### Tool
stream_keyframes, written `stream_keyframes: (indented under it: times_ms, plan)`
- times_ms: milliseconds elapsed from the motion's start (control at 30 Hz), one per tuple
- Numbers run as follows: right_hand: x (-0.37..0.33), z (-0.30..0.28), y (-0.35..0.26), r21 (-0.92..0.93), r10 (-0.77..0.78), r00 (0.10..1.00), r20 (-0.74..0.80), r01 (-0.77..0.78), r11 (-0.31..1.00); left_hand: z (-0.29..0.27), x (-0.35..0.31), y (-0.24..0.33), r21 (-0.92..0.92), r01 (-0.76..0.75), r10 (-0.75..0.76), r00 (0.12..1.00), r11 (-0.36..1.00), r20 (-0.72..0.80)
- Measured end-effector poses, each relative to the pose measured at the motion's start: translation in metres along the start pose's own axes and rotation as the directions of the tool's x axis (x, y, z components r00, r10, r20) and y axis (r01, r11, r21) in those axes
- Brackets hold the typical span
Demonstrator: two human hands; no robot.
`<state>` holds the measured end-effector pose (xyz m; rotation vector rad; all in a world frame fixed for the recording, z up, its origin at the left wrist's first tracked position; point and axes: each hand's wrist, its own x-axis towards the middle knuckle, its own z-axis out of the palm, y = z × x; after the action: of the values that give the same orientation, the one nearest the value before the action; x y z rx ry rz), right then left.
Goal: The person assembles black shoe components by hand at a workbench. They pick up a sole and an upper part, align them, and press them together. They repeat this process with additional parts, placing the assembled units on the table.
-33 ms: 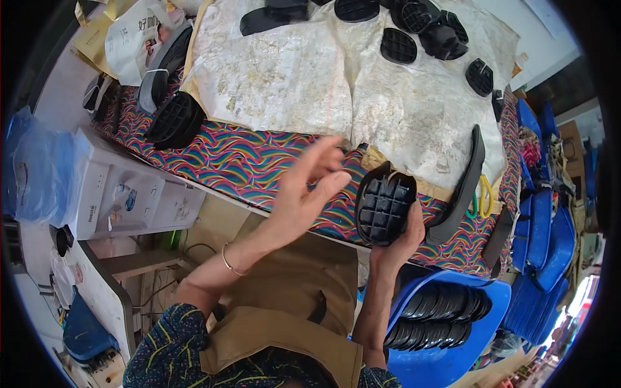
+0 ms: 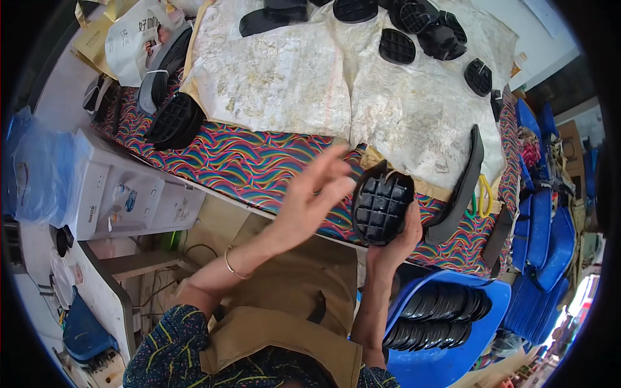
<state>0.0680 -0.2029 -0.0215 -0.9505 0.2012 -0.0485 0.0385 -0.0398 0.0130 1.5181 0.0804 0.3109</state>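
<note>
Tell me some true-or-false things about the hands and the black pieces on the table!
1. The right hand holds a black ridged sole piece. True.
2. The left hand grips the same piece. False: it is open, fingers spread, beside it.
3. The blue tub is full of yellow balls. False: it holds stacked black pieces.
4. The table has a wavy rainbow-striped cloth. True.
5. More black pieces lie on the pale sheets. True.
</note>
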Motion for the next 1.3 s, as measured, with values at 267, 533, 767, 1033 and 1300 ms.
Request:
stream_keyframes:
  times_ms: [267, 533, 767, 1033, 1300]
  plan:
    - [-0.021, -0.009, 0.017, -0.292, -0.088, 0.994, 0.069, 0.104, 0.951, 0.023, -0.009, 0.005, 0.297, -0.149, 0.152, 0.988, 0.943, 0.013]
    - [-0.003, 0.001, -0.042, -0.531, -0.406, 0.437, 0.803, 0.834, -0.152, 0.013, 0.0, 0.013, 0.713, -0.53, 0.339, 0.846, 0.459, 0.411]
    - [0.027, -0.014, -0.042, -0.366, -0.323, 0.295, 0.899, 0.911, -0.188, 0.017, 0.016, -0.002, 0.582, -0.652, 0.437, 0.758, 0.485, 0.485]
    - [0.029, -0.023, -0.036, -0.393, -0.382, 0.319, 0.867, 0.91, -0.132, 0.022, 0.023, 0.0, 0.544, -0.656, 0.388, 0.752, 0.523, 0.533]
    - [0.033, -0.025, -0.028, -0.503, -0.386, 0.453, 0.803, 0.863, -0.034, 0.033, 0.031, 0.005, 0.618, -0.556, 0.257, 0.822, 0.556, 0.508]
